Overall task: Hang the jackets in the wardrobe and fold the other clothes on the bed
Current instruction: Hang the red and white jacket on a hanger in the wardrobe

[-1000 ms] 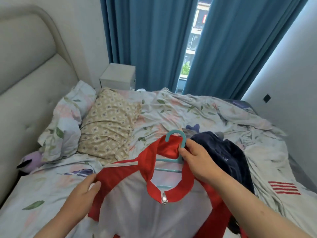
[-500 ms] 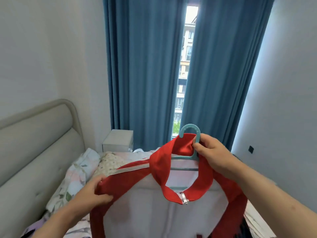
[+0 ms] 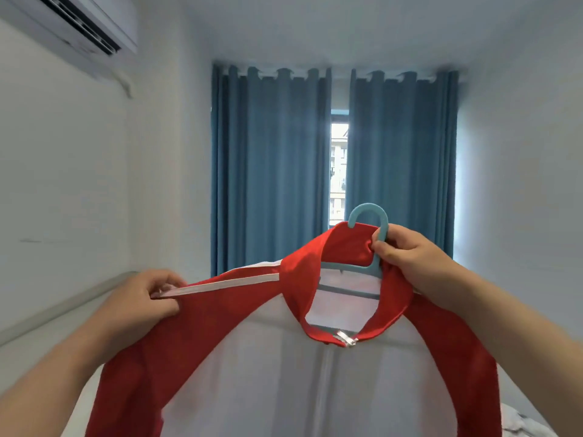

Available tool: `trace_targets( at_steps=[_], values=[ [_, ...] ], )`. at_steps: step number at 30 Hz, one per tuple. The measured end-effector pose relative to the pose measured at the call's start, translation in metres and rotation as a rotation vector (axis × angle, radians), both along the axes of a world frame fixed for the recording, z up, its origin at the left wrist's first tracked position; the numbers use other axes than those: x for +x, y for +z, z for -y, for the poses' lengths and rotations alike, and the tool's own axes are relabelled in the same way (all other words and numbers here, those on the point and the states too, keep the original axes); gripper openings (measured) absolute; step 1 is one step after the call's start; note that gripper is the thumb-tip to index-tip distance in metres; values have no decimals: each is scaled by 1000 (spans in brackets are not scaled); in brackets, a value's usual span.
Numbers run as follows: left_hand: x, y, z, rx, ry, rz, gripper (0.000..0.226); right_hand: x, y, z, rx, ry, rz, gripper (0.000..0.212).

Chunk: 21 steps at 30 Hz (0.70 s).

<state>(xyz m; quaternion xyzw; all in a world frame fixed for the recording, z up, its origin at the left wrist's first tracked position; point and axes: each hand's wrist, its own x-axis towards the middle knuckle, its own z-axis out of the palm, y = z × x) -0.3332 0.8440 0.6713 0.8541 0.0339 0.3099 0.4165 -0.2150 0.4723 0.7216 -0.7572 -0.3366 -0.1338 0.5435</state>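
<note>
Jacket (image 3: 252, 373) on hanger (image 3: 369, 216), raised higher than before: right hand (image 3: 407, 257) grips hanger neck, left hand (image 3: 142, 301) pinches shoulder

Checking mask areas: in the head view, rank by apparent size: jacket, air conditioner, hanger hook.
1. jacket, near the camera, cropped at the bottom
2. air conditioner, cropped at the corner
3. hanger hook

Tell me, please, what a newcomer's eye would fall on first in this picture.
The red and white zip-up jacket fills the lower middle, held up on a teal plastic hanger. The right hand grips the hanger's neck just below the hook, while the left hand pinches the jacket's white-striped shoulder at the left. Behind, long blue curtains hang on the far wall with a bright gap between them.
</note>
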Motion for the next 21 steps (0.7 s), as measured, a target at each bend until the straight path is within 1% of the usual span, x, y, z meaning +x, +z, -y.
trace_targets(
  at_steps=[1, 2, 3, 5, 6, 7, 9, 11, 13, 16, 17, 18, 19, 20, 21],
  values=[
    [-3, 10, 6, 62, 11, 37, 27, -2, 6, -5, 20, 2, 19, 41],
    [-5, 19, 13, 131, 8, 82, 30, -4, 12, -11, 32, 5, 33, 40],
    [-6, 26, 21, 235, -5, 124, 31, -5, 16, -18, 33, 5, 39, 39],
    [-2, 37, 37, 526, -14, 169, 33, -8, 24, -33, 15, 2, 49, 31],
    [4, 41, 45, 645, -13, 162, 32, -10, 28, -41, 5, 10, 57, 26],
    [9, 44, 52, 718, -8, 150, 27, -11, 31, -48, -3, 19, 66, 21],
    [19, 50, 58, 733, 28, 109, 16, -14, 36, -61, -26, 20, 85, 14],
    [26, 55, 53, 683, 77, 101, 18, -17, 42, -69, -48, 15, 126, 11],
    [30, 58, 45, 621, 113, 133, 23, -19, 47, -74, -52, 25, 146, 10],
    [32, 61, 34, 605, 203, 216, 24, -21, 48, -72, -35, 56, 79, 34],
    [33, 61, 30, 610, 229, 228, 24, -21, 47, -69, -38, 46, 58, 33],
    [33, 62, 26, 610, 247, 230, 24, -20, 46, -64, -61, 18, 58, 30],
    [33, 62, 22, 605, 257, 228, 23, -18, 44, -56, -122, -26, 99, 34],
    [34, 62, 16, 594, 260, 225, 23, -16, 42, -48, -215, -69, 147, 35],
    [33, 62, 10, 576, 260, 216, 21, -14, 39, -41, -305, -96, 175, 30]
  ],
)
